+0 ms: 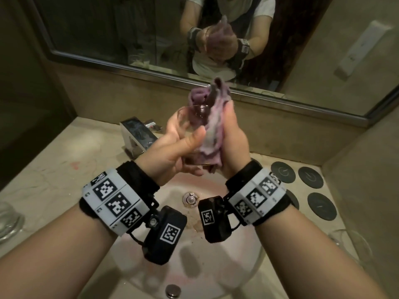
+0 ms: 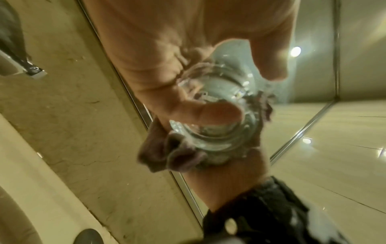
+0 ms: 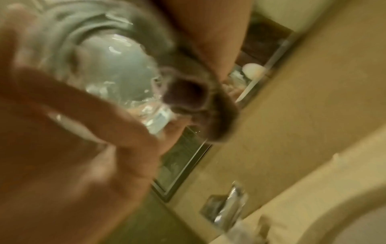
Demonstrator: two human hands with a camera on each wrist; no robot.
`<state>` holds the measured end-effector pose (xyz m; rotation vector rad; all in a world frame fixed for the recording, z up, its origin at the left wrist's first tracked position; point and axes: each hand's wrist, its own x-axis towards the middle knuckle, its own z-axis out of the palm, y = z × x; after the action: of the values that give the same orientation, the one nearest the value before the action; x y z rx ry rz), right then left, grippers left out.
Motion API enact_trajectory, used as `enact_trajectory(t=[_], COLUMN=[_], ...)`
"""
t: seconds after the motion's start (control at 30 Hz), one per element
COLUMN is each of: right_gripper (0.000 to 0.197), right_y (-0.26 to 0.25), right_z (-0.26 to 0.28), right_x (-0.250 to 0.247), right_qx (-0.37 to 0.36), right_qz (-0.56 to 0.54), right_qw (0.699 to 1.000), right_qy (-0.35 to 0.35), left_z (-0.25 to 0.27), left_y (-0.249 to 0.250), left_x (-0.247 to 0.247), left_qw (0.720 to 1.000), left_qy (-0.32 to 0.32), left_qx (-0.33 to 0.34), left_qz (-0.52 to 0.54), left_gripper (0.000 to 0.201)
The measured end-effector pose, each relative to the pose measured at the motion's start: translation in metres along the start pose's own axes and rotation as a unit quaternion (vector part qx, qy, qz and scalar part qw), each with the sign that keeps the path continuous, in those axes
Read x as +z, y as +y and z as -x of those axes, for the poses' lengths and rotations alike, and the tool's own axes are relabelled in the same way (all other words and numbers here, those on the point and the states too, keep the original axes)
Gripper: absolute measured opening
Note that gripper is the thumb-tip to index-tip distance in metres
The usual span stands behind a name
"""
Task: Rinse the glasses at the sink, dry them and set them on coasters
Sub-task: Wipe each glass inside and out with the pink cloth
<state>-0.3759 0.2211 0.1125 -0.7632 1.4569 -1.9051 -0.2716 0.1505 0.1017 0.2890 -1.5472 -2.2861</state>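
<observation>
Above the sink, my left hand (image 1: pixel 183 130) grips a clear glass (image 1: pixel 187 117), thumb across its side and fingers behind it. My right hand (image 1: pixel 231 124) holds a purple cloth (image 1: pixel 212 130) against the glass; part of the cloth is stuffed inside and sticks out above the rim. The left wrist view looks up at the thick base of the glass (image 2: pixel 221 132), with the cloth (image 2: pixel 173 155) bunched beside it. In the blurred right wrist view the glass (image 3: pixel 121 72) and the cloth (image 3: pixel 188 94) fill the upper left. Three black round coasters (image 1: pixel 282 172) (image 1: pixel 310 176) (image 1: pixel 321 206) lie bare on the counter at right.
The white basin (image 1: pixel 216 266) with its drain (image 1: pixel 190 199) lies under my wrists. A chrome faucet (image 1: pixel 138 134) stands at the back left. Another glass (image 1: pixel 8 223) sits at the left edge and one (image 1: pixel 349 244) at the right. A mirror (image 1: pixel 129 29) lines the back wall.
</observation>
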Motion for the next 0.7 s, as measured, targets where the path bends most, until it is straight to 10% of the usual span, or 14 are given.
enact_trajectory(t=[0.27,0.4,0.47,0.6,0.7], right_gripper=[0.044,0.047,0.057,0.066,0.049], right_y=[-0.009,-0.011,-0.005,0.0,-0.01], right_z=[0.002,0.005,0.01,0.011,0.005], right_x=[0.001,0.007,0.013,0.016,0.005], right_qx=[0.036,-0.067,-0.118,-0.123,0.024], right_qz=[-0.064,0.003,0.045,0.057,-0.046], right_qw=[0.996,0.997,0.991,0.991,0.999], right_qy=[0.043,0.035,0.038,0.011,-0.001], left_z=[-0.012,-0.013,-0.013,-0.011,-0.014], left_y=[0.011,0.015,0.015,0.019,0.018], left_x=[-0.009,-0.002,0.001,0.005,0.004], left_qw=[1.0,0.969,0.964,0.987,0.991], left_qy=[0.026,0.16,0.164,0.093,0.043], left_qx=[-0.011,0.072,0.09,0.076,0.11], left_qz=[0.008,-0.173,-0.191,-0.104,-0.056], left_gripper=[0.137,0.036,0.015,0.093,0.091])
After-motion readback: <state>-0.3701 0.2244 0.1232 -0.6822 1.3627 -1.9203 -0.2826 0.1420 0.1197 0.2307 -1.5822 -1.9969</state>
